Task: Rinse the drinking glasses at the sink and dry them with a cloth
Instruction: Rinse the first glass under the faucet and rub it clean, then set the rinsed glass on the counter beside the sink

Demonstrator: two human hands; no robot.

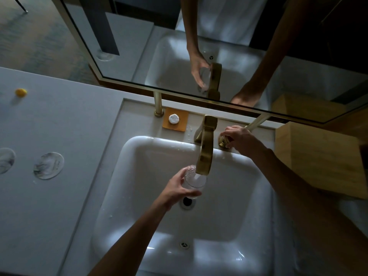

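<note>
My left hand [177,189] grips a clear drinking glass [194,179] from its left side, holding it upright under the spout of the brass faucet [205,150] over the white sink [139,196]. Water appears to run from the spout into the glass. My right hand [240,139] is closed around the brass tap handle [223,142] on the right of the faucet. No cloth is in view.
Two round marbled coasters [48,165] [6,160] and a small yellow object [21,92] lie on the grey counter at left. An orange pad with a white cap [175,119] sits behind the sink. A wooden box [322,158] stands at right. A mirror [219,46] spans the back.
</note>
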